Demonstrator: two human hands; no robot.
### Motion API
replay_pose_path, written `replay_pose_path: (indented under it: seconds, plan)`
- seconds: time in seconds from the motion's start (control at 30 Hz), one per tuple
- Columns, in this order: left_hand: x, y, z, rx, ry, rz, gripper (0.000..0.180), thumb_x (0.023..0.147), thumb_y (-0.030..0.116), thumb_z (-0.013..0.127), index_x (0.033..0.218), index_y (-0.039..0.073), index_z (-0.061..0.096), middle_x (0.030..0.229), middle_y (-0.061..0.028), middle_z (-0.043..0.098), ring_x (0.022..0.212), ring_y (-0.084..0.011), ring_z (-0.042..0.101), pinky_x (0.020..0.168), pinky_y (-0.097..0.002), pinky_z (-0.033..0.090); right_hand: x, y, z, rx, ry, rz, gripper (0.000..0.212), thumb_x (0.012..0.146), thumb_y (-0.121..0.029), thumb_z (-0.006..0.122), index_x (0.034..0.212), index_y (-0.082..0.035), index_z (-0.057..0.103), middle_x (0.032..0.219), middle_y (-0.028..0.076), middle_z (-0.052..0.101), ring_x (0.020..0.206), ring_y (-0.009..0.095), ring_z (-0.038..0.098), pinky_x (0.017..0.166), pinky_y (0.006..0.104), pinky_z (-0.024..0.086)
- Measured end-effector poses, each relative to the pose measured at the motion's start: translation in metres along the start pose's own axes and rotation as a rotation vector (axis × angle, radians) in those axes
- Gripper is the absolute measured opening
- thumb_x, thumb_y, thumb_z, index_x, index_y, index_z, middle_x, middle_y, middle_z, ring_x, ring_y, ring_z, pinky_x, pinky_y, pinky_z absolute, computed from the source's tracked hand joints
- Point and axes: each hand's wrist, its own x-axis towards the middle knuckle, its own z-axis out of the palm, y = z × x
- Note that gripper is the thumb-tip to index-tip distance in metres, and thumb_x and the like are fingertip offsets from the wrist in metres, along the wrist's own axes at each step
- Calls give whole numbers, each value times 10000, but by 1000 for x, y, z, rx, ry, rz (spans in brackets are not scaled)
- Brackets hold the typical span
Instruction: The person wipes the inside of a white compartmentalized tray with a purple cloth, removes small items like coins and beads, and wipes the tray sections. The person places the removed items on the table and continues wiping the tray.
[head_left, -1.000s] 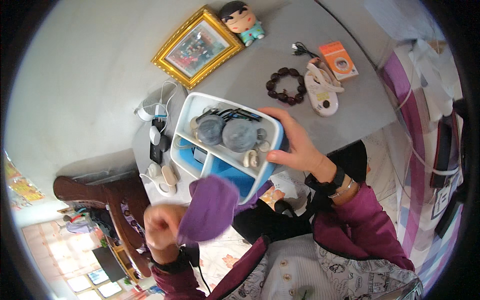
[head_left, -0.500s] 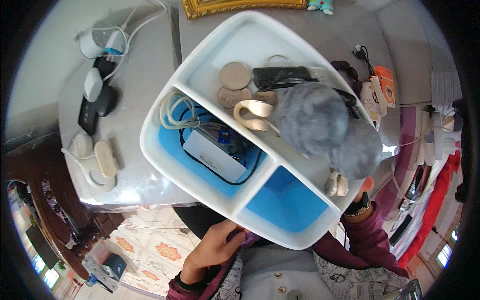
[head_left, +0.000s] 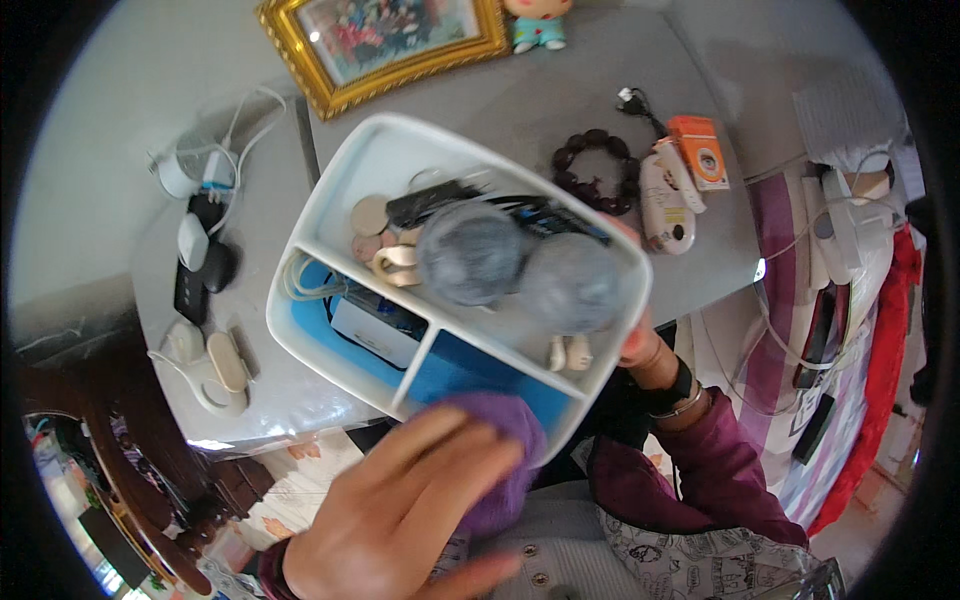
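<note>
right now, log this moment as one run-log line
left hand: on purple cloth | right hand: holding white-and-blue divided tray | long compartment: two grey balls | table: beaded bracelet

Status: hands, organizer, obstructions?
Left hand over purple cloth, grip unclear. Right hand holding white organizer, right side. Cloth partly hides right blue compartment.

Maroon sleeves (head_left: 735, 465), printed lining (head_left: 665, 545), a grey buttoned top (head_left: 570, 545), a black wristband (head_left: 674, 392) and silver bracelet (head_left: 690, 407) are being worn.

Close fisheye view, downward from head height
</note>
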Motion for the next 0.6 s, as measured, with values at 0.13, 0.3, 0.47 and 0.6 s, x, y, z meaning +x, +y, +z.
replay_pose_path:
  seconds: [0.13,0.3,0.47,0.6]
  plan:
    - [52,14,-7,239,-321,-60,700,817,414,756,1295,-61,565,1245,-217,628,1193,-400,556,1018,-436,468,8,0,-1,-115,-35,-156,1100,754,-669,776,1485,33,347,1423,172,464,1347,270,453,1134,413,344]
    - [94,4,3,328,-677,-125,653,817,448,741,1217,-50,605,1146,-229,663,1096,-404,613,958,-461,494,12,-4,-3,-195,-52,-225,945,769,-560,781,1441,0,425,1366,197,528,1267,327,532,1081,410,397]
    - [124,-12,12,292,-1159,-448,720,781,664,714,989,-25,710,894,-205,706,849,-341,691,770,-435,539,12,-5,-7,-279,-63,-262,952,776,-601,744,1436,11,434,1340,200,537,1243,330,545,1063,398,402]
    - [127,-27,14,93,-1296,-612,742,755,762,693,721,21,725,618,-68,644,556,-199,611,543,-333,488,12,-5,-6,-306,-7,-339,856,783,-552,769,1389,-21,479,1292,221,566,1172,401,558,1015,459,433]
